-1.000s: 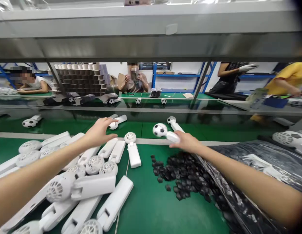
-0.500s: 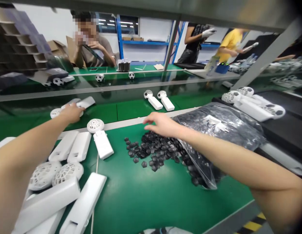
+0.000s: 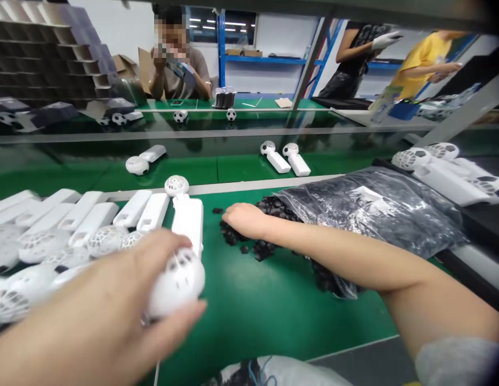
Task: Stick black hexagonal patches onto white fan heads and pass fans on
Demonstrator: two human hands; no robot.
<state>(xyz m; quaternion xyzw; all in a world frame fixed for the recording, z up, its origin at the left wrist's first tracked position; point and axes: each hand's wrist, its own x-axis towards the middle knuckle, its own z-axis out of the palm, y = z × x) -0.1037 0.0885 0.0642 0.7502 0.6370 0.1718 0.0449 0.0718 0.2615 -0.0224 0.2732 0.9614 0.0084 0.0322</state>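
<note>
Close to me on the left, my left hand [image 3: 124,300] is closed around the round, slotted head of a white handheld fan [image 3: 179,287], thumb below and fingers above. A white handle [image 3: 191,220] shows just beyond it; whether it belongs to this fan I cannot tell. My right hand [image 3: 246,220] reaches down into a pile of small black pentagon pieces [image 3: 269,249]. Its fingers are bent together and their tips are hidden, so anything between them does not show. The pile spills from a clear plastic bag [image 3: 378,214] under the right forearm.
Several white fans [image 3: 88,214] lie in rows at the left. A fan [image 3: 137,165] and a pair of fans [image 3: 277,161] rest on the green belt [image 3: 197,166]. More fans [image 3: 446,177] are at the right. People work across the line, by stacked dividers [image 3: 44,59].
My left hand has come back from a fan on the belt, which now lies free, and holds another fan near me. My right hand has lowered into the black pieces. The view has shifted left.
</note>
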